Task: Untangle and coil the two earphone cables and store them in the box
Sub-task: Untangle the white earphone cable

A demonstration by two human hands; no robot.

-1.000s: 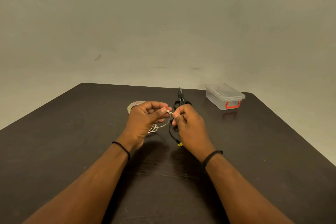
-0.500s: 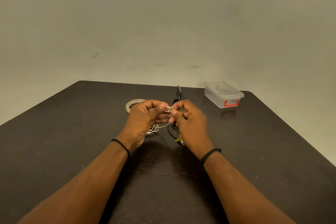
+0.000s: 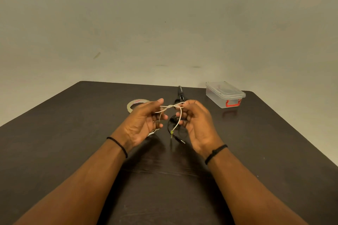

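We hold the white cable [image 3: 171, 107] stretched between our left hand [image 3: 144, 120] and right hand [image 3: 196, 120], both pinching it; hands now farther apart, left of the box [image 3: 225, 94].

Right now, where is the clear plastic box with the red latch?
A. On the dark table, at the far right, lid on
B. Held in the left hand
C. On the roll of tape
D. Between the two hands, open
A: the clear plastic box with the red latch stands with its lid on at the far right of the dark table, apart from both hands, which hold the white earphone cable stretched between them.
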